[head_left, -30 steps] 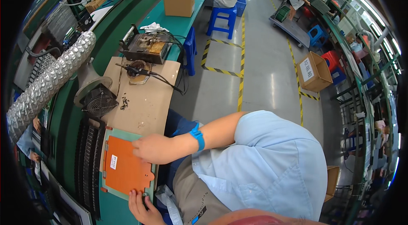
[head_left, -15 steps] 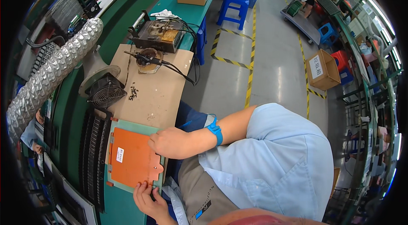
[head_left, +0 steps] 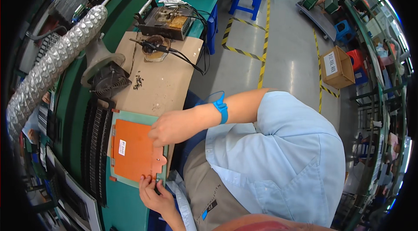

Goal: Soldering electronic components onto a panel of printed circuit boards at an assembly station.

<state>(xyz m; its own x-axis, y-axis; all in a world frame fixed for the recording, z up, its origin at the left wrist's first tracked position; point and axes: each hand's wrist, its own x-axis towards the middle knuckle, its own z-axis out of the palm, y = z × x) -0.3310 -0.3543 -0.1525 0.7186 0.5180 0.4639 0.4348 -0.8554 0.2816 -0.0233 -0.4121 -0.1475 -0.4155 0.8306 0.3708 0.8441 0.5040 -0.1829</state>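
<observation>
A flat orange panel point(head_left: 135, 148) with a white label lies over a pale green fixture board point(head_left: 150, 119), with hinge-like metal pieces along its left edge. My left hand point(head_left: 154, 191) grips the lower right corner of this hinged fixture, fingers over the panel and thumb at the board's edge. At the upper right edge of the panel is my right hand point(head_left: 167, 128), closed with its fingertips curled down. What those fingertips hold, if anything, is hidden. A blue wrist strap point(head_left: 221, 108) circles my right wrist.
Brown board point(head_left: 170, 78) covers the bench, bearing small black parts point(head_left: 138, 82), a soldering iron point(head_left: 159, 48) and a soiled metal box point(head_left: 167, 22). A fan point(head_left: 111, 80) and silver duct point(head_left: 58, 65) stand left, above black racks point(head_left: 96, 152). Another person works at the far right.
My right hand has lifted slightly along the panel's edge, and its curled fingertips show more. My left hand stays at the lower corner. The whole view has shifted a little.
</observation>
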